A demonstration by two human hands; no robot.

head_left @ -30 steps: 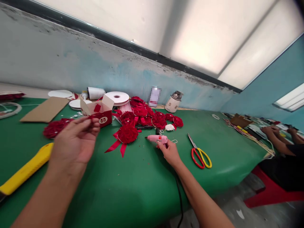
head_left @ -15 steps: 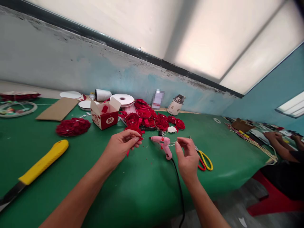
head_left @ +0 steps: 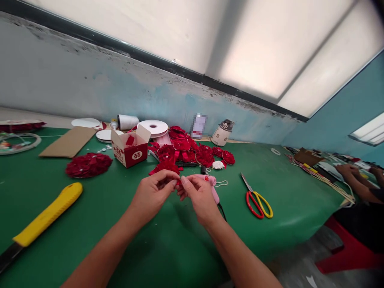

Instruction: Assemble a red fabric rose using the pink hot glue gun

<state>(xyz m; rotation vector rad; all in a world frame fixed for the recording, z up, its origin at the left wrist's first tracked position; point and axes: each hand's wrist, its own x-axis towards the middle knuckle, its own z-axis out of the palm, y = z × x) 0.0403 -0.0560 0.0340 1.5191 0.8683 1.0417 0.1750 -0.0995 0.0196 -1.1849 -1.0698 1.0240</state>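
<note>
My left hand is closed in a pinch on a small piece of red ribbon. My right hand meets it from the other side, thumb and fingers pinching the same red piece, most of which the fingers hide. Behind my right hand lies a pink glue gun, its nozzle covered and its black cord running down under my wrist. Just beyond my hands sits a heap of dark red ribbon flowers. Scissors with one red and one yellow handle lie to the right on the green table.
A red and white box, a ribbon spool and a cardboard piece stand or lie at the back left. A yellow-handled knife is at the left. A bottle leans near the wall. Another person's arms show far right.
My right hand has moved left from beside the glue gun to my left hand and now pinches the red piece too. It covers part of the gun and has uncovered the scissors.
</note>
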